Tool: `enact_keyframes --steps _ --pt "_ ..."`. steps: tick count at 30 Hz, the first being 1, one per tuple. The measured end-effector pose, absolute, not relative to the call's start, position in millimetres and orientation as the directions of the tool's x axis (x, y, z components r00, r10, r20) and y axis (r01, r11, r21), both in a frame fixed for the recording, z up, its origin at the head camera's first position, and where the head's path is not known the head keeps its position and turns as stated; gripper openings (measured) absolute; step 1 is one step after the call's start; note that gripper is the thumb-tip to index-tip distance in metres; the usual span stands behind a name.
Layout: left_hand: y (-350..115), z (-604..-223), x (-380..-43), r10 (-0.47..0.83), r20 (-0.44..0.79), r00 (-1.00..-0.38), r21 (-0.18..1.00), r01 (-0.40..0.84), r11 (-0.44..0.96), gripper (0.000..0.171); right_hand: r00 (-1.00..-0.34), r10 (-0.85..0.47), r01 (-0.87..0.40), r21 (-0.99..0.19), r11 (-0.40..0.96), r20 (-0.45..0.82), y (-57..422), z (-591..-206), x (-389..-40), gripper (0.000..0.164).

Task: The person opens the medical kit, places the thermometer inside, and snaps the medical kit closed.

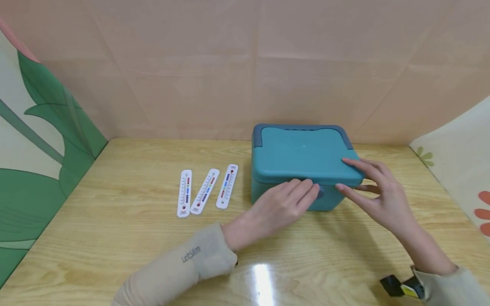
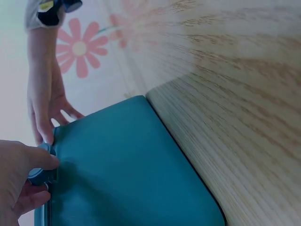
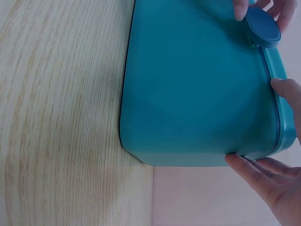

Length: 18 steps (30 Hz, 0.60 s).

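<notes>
A teal storage box (image 1: 302, 155) with a grey-blue handle stands on the table, lid down. My left hand (image 1: 281, 204) is at the middle of its front, and in the left wrist view the thumb and fingers pinch the round blue latch (image 2: 38, 175). Around the front right corner of the lid (image 3: 283, 115) my right hand (image 1: 386, 197) holds on, thumb at the front rim and other fingers on the top and side. Left of the box lie three white strip thermometers: one on the left (image 1: 184, 193), one slanted (image 1: 205, 191), one nearest the box (image 1: 227, 186).
The wooden table (image 1: 115, 212) ends at a pinkish cloth backdrop (image 1: 183, 76). Printed panels flank it, one with green leaves (image 1: 46, 199) on the left and one with red petals (image 1: 484, 214) on the right. A black wrist device (image 1: 402, 287) shows by the right sleeve.
</notes>
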<state>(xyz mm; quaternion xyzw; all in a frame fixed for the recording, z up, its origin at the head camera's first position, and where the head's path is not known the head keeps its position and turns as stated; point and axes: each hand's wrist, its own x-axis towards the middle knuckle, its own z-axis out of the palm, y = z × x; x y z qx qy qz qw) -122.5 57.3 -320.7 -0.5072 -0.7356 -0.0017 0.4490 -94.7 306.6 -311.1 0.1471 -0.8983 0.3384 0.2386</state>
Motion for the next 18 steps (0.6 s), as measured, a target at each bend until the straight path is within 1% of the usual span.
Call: enact_keyframes --steps 7,12,18 --pt "58.2 -321.1 -120.9 0.728 0.672 -0.131 -0.353 0.808 0.472 0.024 -0.842 -0.103 -0.428 -0.54 0.725 0.529 307.1 -311.0 -94.3 0.067" --pt "58.4 -321.6 -119.8 0.728 0.669 -0.147 -0.333 0.817 0.471 0.023 -0.838 -0.109 -0.434 -0.532 0.727 0.534 307.3 -311.4 -94.4 0.066" --pt "56.9 -322.0 -118.1 0.737 0.659 -0.149 -0.335 0.82 0.465 0.021 -0.836 -0.11 -0.436 -0.528 0.729 0.538 306.6 -312.1 -94.8 0.067"
